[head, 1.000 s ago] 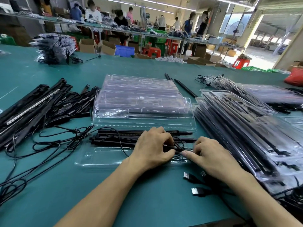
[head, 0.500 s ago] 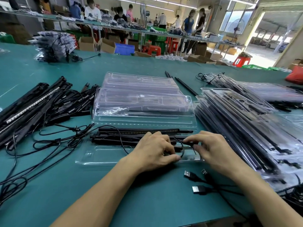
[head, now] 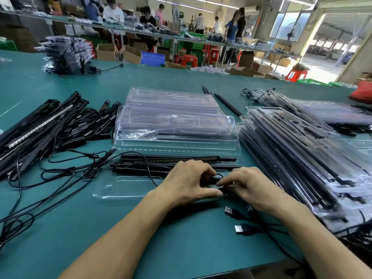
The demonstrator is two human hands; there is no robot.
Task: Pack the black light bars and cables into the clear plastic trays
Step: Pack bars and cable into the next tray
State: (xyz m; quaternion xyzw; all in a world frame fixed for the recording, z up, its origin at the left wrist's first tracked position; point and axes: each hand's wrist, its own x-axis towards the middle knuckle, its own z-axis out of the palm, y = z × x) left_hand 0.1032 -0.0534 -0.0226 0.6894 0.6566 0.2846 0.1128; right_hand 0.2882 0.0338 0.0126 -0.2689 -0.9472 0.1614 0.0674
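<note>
An open clear plastic tray [head: 124,188] lies on the green table in front of me. Black light bars [head: 153,165] sit along its far side, with a thin black cable [head: 150,179] looping over them. My left hand [head: 188,180] and my right hand [head: 248,184] meet over the tray's right part, fingers curled, pinching a small black cable piece [head: 214,181] between them. What lies under the hands is hidden.
A pile of loose black bars and cables [head: 46,129] lies at left. Empty clear trays [head: 175,125] are stacked behind the open one. Packed trays [head: 306,158] are heaped at right. Two USB plugs [head: 239,220] lie near my right wrist. People work at far benches.
My right hand moved from near the USB plugs up onto the tray and closed in on my left hand; both now pinch the cable piece together.
</note>
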